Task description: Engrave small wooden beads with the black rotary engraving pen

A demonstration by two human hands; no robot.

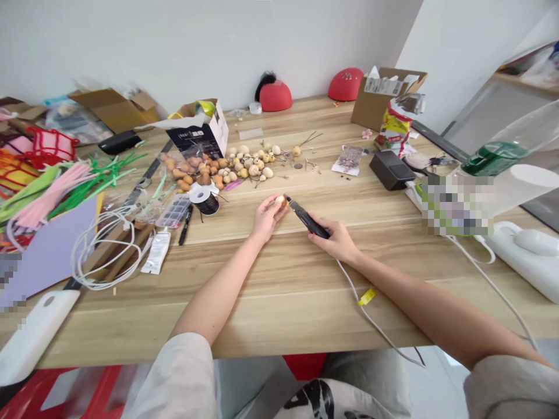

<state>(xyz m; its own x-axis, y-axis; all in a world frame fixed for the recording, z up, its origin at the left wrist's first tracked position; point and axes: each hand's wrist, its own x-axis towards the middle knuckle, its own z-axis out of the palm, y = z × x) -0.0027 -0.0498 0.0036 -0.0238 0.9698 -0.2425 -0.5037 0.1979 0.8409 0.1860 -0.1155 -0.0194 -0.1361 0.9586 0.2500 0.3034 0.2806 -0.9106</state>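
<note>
Over the middle of the wooden table, my left hand [267, 217] is closed on a small pale round piece [280, 201], held between its fingertips. My right hand [335, 237] wraps round a black pen-shaped rotary tool [306, 220], whose tip points up and left. That tip is close beside the pale piece; whether they touch is too small to tell. A white cord [354, 291] with a yellow tag [367, 297] runs from below my right hand toward the table's front edge. Beyond my left hand lies a pile of small pale and brown gourd-like pieces [244, 163].
Left of my hands are a black wire spool [205, 201], a marker [185, 226], a white tube [156, 252] and a coiled white cable [105, 247]. A black box [392, 170] and a cardboard box [365, 107] stand to the right. Red domed objects [275, 96] sit by the wall.
</note>
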